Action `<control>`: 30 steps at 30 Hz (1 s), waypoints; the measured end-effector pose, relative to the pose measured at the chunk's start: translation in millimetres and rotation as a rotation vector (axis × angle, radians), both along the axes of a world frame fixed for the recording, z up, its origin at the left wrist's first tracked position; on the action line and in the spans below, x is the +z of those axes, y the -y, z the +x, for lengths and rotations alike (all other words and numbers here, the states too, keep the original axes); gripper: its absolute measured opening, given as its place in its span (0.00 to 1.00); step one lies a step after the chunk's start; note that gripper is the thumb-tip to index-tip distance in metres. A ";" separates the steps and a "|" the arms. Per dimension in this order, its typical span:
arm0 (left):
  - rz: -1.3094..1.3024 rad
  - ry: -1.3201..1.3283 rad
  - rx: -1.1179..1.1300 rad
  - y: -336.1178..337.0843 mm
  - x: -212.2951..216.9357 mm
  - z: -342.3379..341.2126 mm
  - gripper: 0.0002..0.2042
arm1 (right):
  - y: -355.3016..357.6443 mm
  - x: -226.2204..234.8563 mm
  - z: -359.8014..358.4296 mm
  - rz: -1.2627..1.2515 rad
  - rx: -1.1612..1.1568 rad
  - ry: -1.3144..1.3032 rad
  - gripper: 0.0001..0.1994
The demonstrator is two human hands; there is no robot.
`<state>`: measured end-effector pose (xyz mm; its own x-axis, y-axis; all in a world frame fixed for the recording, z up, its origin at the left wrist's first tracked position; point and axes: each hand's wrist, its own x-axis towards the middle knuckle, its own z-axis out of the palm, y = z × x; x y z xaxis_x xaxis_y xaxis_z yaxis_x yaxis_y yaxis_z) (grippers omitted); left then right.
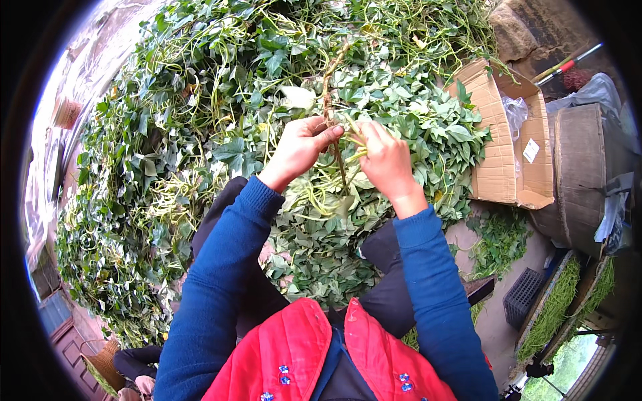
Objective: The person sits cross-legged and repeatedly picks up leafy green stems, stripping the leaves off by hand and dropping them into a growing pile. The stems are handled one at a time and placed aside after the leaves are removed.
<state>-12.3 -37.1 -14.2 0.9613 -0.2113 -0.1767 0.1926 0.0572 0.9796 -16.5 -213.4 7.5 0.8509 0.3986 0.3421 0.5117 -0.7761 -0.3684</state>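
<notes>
My left hand (297, 148) is closed on a brown vine stem (327, 90), thumb and fingers pinching it near its middle. The stem runs up past the fingers and hangs down below them, with a few leaves on it. Close beside it, my right hand (384, 159) is closed around several pale green leaf stalks (354, 131) that stick out toward the left fingertips. Both hands are above a big heap of leafy green vines (221, 87). Cut-looking pale stalks (324, 197) lie on the leaves just below the hands.
On the right stands an open cardboard box (491, 147), beside a large brown drum (582, 174). A black plastic crate (523, 297) and long trays of green stalks (552, 307) are at the lower right. A woven basket (107, 364) stands at the lower left.
</notes>
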 end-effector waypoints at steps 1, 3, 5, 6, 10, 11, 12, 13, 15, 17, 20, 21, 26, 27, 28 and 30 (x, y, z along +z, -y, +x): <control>-0.016 -0.045 -0.018 -0.9 1.1 -0.1 0.10 | 2.2 -0.3 3.5 -0.034 0.013 0.045 0.06; -0.061 -0.108 -0.061 -1.6 3.4 -1.5 0.10 | 17.2 -12.8 14.4 -0.055 -0.053 0.055 0.06; -0.184 -0.184 -0.088 -8.1 15.4 -5.9 0.09 | 40.2 -18.2 24.8 -0.037 -0.185 0.063 0.07; -0.230 -0.186 -0.037 -14.7 12.3 -1.9 0.10 | 46.0 -16.8 25.5 0.017 -0.245 -0.001 0.08; -0.527 -0.262 0.269 -23.5 4.4 9.3 0.10 | 52.9 -4.0 21.4 0.297 -0.271 -0.226 0.08; -0.575 -0.246 0.265 -28.7 -3.1 12.1 0.12 | 50.2 0.2 20.1 0.484 -0.284 -0.355 0.08; -0.563 -0.266 0.355 -31.0 -8.3 11.6 0.12 | 46.3 4.7 19.0 0.625 -0.263 -0.412 0.10; -0.551 -0.285 0.438 -30.8 -7.5 12.7 0.12 | 44.5 9.7 19.1 0.672 -0.275 -0.477 0.10; -0.520 -0.250 0.558 -23.7 -6.5 12.0 0.13 | 41.2 17.7 18.0 0.765 -0.299 -0.608 0.10; -0.501 -0.206 0.624 -13.9 -3.7 9.1 0.13 | 20.9 23.9 4.8 0.785 -0.256 -0.638 0.11; -0.541 -0.135 0.644 1.1 -2.0 4.9 0.13 | -13.5 5.6 -11.4 0.875 -0.150 -0.745 0.12; -0.565 -0.122 0.615 3.0 -3.8 2.9 0.15 | -24.9 -2.0 -15.8 0.892 -0.166 -0.745 0.12; -0.556 -0.062 0.482 11.7 1.8 4.1 0.14 | -29.8 -21.0 -13.5 0.728 -0.167 -0.652 0.12; -0.477 -0.033 0.427 11.1 0.5 3.6 0.12 | -28.0 -16.6 -14.9 0.656 -0.175 -0.676 0.11; -0.449 -0.042 0.390 8.4 -7.3 4.5 0.12 | -26.4 -10.4 -14.3 0.584 -0.180 -0.696 0.09; -0.381 -0.106 0.375 3.0 -8.2 5.3 0.11 | -12.1 2.2 -9.0 0.556 -0.069 -0.632 0.09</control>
